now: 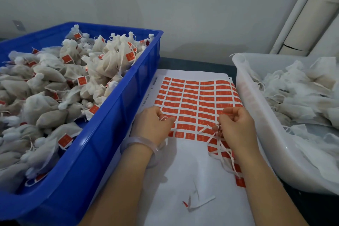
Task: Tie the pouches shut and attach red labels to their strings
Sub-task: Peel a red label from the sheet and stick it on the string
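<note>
A white sheet of red labels (196, 97) lies flat between two bins. My left hand (152, 124) rests on the sheet's lower left part, its fingers curled on a thin white strip. My right hand (236, 126) sits at the sheet's lower right edge, pinching the tangled white strips of peeled label backing (220, 148) that trail down along the wrist. The blue bin (117, 115) on the left is heaped with tied white pouches (55, 86) that carry red labels. The white bin (256, 134) on the right holds loose pouches (300, 93) without labels.
Bare backing paper (183, 170) with a few torn strip scraps (198, 203) stretches toward me under my forearms. A bracelet (139, 145) circles my left wrist. A grey wall rises behind the bins, and pale pipes (302, 14) run diagonally at the top right.
</note>
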A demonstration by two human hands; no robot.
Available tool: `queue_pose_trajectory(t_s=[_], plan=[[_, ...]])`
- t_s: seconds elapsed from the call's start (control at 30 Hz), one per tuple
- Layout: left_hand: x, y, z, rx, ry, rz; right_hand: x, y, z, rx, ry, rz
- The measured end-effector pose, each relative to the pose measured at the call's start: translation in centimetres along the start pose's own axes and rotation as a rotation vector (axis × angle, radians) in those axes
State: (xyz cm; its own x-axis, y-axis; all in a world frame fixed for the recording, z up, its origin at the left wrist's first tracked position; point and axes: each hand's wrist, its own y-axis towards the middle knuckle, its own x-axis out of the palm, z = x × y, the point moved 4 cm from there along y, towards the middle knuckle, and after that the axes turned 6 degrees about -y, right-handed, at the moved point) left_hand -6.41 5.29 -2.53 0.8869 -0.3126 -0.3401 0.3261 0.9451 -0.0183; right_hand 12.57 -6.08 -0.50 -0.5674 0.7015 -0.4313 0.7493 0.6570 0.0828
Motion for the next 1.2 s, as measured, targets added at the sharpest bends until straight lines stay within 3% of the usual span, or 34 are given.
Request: queue_pose_trajectory(t_s=[0.3, 0.6, 0.87, 1.0, 1.1, 1.2], plan=[[-0.1, -0.2, 0.2, -0.004, 0.008, -0.011, -1.5, 1.1, 0.7, 0.122, -0.208, -0.072], [-0.1, -0.3, 0.3, -0.008, 0.016, -0.022, -2.0, 0.1, -0.3, 0.022, -0.648, -0.057], [0.0, 0.0, -0.1, -0.017, 0.021, -0.005, -2.5, -0.7, -1.9, -0.025, -0.508, 0.067], [0.1, 0.0, -0.2, -0.016, 0.027, -0.004, -2.4, -1.2, -2.8, -0.185, -0.378, 0.107], [0.1, 0.0, -0.1, -0.006, 0.039, 0.001, -1.1, -3.2, -4.7, -0.426, -0.27, -0.005], [0.1, -0.1, 0.3, 0.029, 0.093, 0.017, 1.6, -5.9, -6.1, -0.611, -0.178, -0.328]])
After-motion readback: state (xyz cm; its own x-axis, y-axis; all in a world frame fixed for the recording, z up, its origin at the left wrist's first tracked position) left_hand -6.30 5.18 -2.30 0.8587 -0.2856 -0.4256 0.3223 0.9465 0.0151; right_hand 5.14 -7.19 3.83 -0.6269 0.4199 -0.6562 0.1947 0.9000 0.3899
